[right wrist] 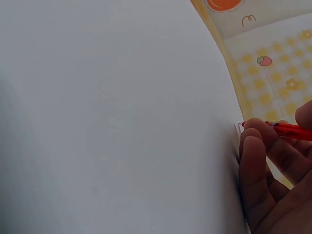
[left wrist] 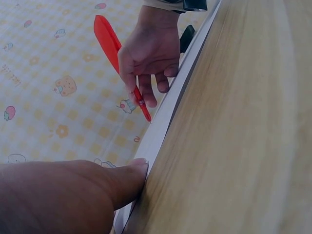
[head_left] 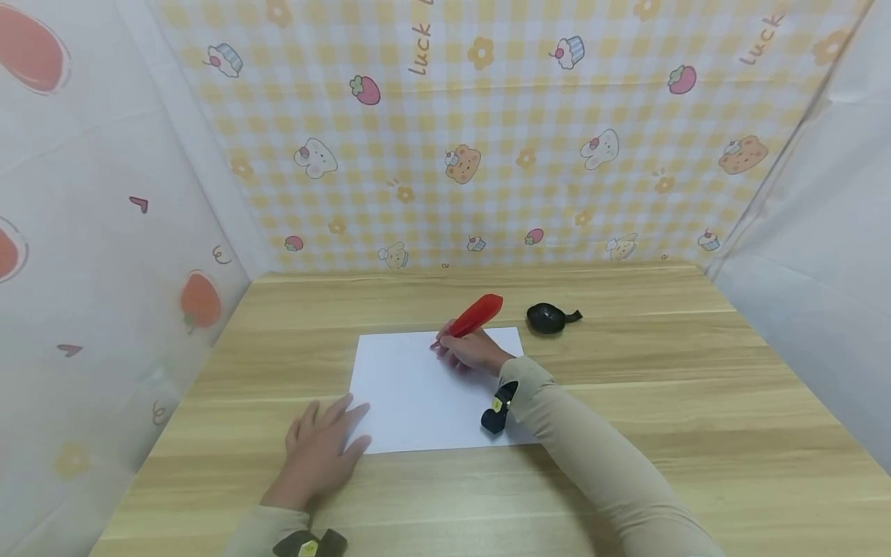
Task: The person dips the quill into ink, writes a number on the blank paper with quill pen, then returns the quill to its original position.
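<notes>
A sheet of white paper (head_left: 411,402) lies flat on the table. My right hand (head_left: 475,350) pinches a red pen (head_left: 476,316) with a broad, feather-like upper end, over the upper part of the sheet. In the right wrist view the tip of the red pen (right wrist: 292,130) is at the paper, near its far edge; I cannot tell whether a mark is there. My left hand (head_left: 322,449) rests with spread fingers at the sheet's left edge, and its thumb (left wrist: 131,178) touches the paper in the left wrist view.
A shiny black rounded object with a short tail (head_left: 546,319) lies on the wooden table (head_left: 661,402), just right of the paper's upper corner. Behind the table hangs a yellow checked cloth (head_left: 418,193). Pale cloths stand at both sides.
</notes>
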The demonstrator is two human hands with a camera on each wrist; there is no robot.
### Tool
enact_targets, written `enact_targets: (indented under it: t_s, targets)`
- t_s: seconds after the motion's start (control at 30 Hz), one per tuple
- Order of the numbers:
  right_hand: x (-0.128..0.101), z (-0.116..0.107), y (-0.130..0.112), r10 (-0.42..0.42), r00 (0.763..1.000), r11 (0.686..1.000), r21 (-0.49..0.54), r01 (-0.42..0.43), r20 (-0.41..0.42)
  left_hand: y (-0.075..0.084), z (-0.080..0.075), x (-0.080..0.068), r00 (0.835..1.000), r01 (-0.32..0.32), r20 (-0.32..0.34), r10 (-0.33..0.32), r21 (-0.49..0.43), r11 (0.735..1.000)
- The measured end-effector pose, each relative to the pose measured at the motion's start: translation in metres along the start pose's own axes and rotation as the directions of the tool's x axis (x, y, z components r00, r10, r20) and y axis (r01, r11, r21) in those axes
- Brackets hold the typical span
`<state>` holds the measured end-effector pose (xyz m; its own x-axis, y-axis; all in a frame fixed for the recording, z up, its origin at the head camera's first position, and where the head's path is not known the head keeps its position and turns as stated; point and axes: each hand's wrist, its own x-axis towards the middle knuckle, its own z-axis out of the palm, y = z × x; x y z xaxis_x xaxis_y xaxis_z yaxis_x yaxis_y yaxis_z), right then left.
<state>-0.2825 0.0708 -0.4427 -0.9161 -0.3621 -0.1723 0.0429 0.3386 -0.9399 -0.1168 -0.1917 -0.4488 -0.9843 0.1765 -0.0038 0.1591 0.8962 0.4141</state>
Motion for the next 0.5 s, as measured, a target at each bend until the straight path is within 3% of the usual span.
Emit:
enact_targets:
  t_s: [0.5]
  targets:
    - [-0.0065,0.0004,0.0009,0.013,1.000,0.999,-0.032,-0.012,0.026,0.0001,-0.0010,-0.0009,1.000,0.000,0.013,0.000,-0.003,1.000]
